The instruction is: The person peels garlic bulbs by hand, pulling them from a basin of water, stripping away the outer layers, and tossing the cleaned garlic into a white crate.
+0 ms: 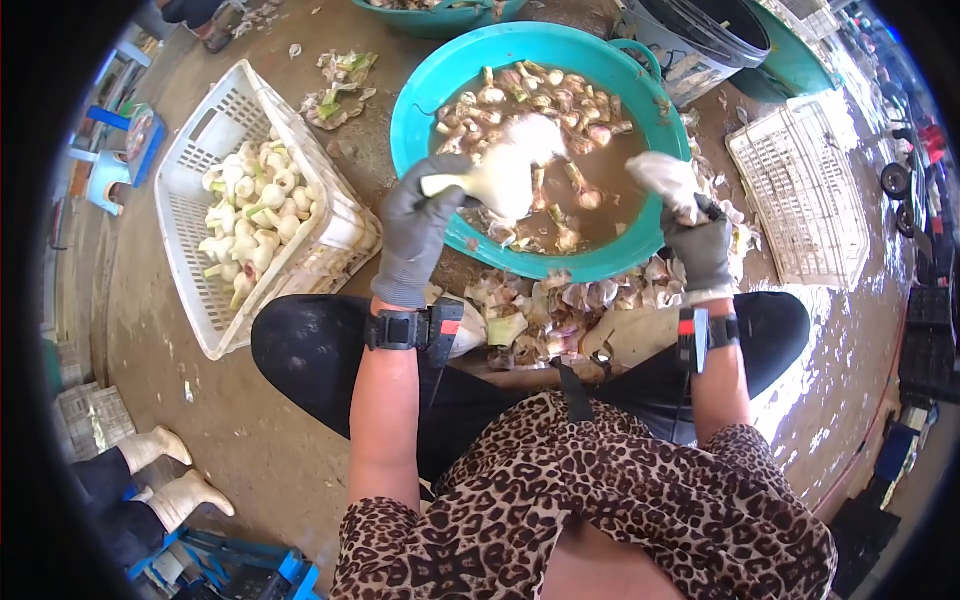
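Note:
My left hand (418, 225), in a grey glove, grips a white garlic bulb (505, 175) by its stalk over the near edge of a teal basin (420, 100). The basin holds brown water with several unpeeled garlic bulbs (560, 100) floating in it. My right hand (700, 245), also gloved, is closed on a strip of pale garlic skin (665, 178) above the basin's right rim. A heap of peeled skins (545, 315) lies on the ground between my knees.
A white plastic crate (195, 290) on the left holds several peeled garlic bulbs (255, 215). Another white crate (800, 190) lies flat on the right, and a dark bucket (700, 40) stands behind the basin. Another person's white boots (165, 470) are at lower left. The concrete floor is wet.

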{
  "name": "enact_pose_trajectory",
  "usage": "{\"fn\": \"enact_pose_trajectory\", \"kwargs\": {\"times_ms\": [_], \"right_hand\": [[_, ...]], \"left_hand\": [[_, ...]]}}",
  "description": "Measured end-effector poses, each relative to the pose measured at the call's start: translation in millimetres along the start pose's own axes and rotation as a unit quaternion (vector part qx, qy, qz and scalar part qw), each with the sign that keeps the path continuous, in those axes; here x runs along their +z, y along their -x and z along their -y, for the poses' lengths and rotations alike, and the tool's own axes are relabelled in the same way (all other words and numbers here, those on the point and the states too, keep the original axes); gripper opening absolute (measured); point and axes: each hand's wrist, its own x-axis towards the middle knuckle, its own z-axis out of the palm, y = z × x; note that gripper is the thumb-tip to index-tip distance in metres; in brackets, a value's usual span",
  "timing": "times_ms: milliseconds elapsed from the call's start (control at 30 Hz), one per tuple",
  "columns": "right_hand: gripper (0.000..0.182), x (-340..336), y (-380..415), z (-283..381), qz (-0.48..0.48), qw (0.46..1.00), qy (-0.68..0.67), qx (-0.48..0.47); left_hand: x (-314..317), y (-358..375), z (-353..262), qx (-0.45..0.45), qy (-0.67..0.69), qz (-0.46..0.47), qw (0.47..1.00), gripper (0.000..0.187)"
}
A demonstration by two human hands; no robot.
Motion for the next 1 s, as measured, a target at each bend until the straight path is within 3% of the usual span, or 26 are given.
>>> {"fn": "enact_pose_trajectory", "kwargs": {"times_ms": [33,67,100,133,167,200,267,333,367,433,500,567,600,633,667,700,733,767,800,833,867,900,933,1000], "right_hand": [[0.026,5.1,1.2,5.2,0.02,0.943,-0.297,0.147],[0.024,10.9,3.3,9.7,0.039,0.779,-0.56,0.279],[0.027,-1.2,10.8,1.0,0.245,0.938,-0.194,0.153],[0.027,5.4,12.4,4.3,0.245,0.937,-0.195,0.154],[0.031,17.8,13.3,12.4,0.281,0.958,-0.029,0.048],[0.038,30.0,11.9,21.0,0.305,0.94,0.14,-0.061],[0.045,46.7,-0.7,44.4,0.165,0.985,-0.042,-0.03],[0.045,65.5,-10.3,64.2,0.139,0.983,-0.116,-0.017],[0.047,73.7,-15.3,72.0,0.112,0.976,-0.186,-0.009],[0.029,86.8,-18.6,78.3,0.104,0.969,-0.225,0.007],[0.024,89.4,-22.3,76.5,0.102,0.965,-0.24,0.008],[0.023,86.8,-28.7,59.6,0.044,0.882,-0.446,0.144],[0.023,85.6,-30.8,46.3,0.043,0.883,-0.445,0.144],[0.024,84.1,-32.2,28.0,0.029,0.906,-0.376,0.192],[0.025,80.0,-32.5,17.6,0.016,0.922,-0.305,0.239],[0.028,75.7,-26.7,7.3,0.129,0.967,-0.049,0.212],[0.028,70.5,-16.1,5.3,0.131,0.967,-0.048,0.213],[0.029,64.3,-2.3,5.3,0.319,0.942,0.016,0.099],[0.03,58.8,4.5,3.4,0.49,0.868,0.078,-0.019],[0.03,54.3,4.6,-1.0,0.493,0.866,0.078,-0.013],[0.031,50.8,2.9,-5.8,0.457,0.884,0.098,0.009],[0.032,50.2,-2.3,-10.0,0.42,0.899,0.119,0.029],[0.032,53.8,-12.2,-14.4,0.423,0.897,0.12,0.03],[0.038,70.0,-37.0,-23.8,0.334,0.908,0.206,0.146]], "left_hand": [[-3.4,-0.4,-4.8,-0.007,0.045,-0.053,0.998,0.022],[-5.9,-0.9,-9.4,-0.016,0.09,-0.106,0.99,0.025],[-6.7,-2.4,-13.3,-0.005,0.068,-0.12,0.99,0.025],[-8.0,-2.1,-11.3,-0.007,0.067,-0.119,0.991,0.025],[-9.1,-2.4,-6.8,-0.009,0.009,-0.111,0.994,0.024],[-9.1,-3.4,-2.7,-0.009,-0.048,-0.101,0.994,0.024],[-1.1,0.2,6.1,-0.036,-0.037,-0.082,0.995,0.022],[5.4,1.0,15.5,0.022,-0.221,-0.015,0.975,0.022],[12.7,0.7,13.0,0.045,-0.247,-0.007,0.968,0.024],[18.1,0.6,13.1,0.067,-0.275,0.004,0.959,0.026],[18.1,1.4,11.4,0.094,-0.287,0.008,0.953,0.028],[18.8,2.0,11.6,0.093,-0.23,0.001,0.969,0.026],[19.3,1.7,11.8,0.093,-0.172,-0.004,0.981,0.024],[18.4,2.1,11.4,0.094,-0.171,-0.004,0.981,0.024],[14.6,3.6,10.0,0.051,-0.071,-0.048,0.995,0.025],[9.2,4.4,8.5,0.008,0.03,-0.092,0.995,0.025],[2.7,3.0,3.2,0.017,0.089,-0.142,0.986,0.026],[-5.5,1.9,-1.9,0.023,0.149,-0.191,0.97,0.026],[-18.1,0.9,-1.8,0.053,0.195,-0.258,0.945,0.03],[-23.0,-2.1,-24.9,0.067,0.317,-0.274,0.905,0.036],[-52.6,4.1,-21.6,0.141,0.409,-0.126,0.893,0.044],[-53.1,-2.8,-37.8,0.187,0.481,-0.162,0.841,0.052],[-42.8,-1.9,-53.1,0.168,0.441,-0.234,0.85,0.058],[-30.9,-1.8,-51.3,0.111,0.451,-0.168,0.869,0.056]]}}
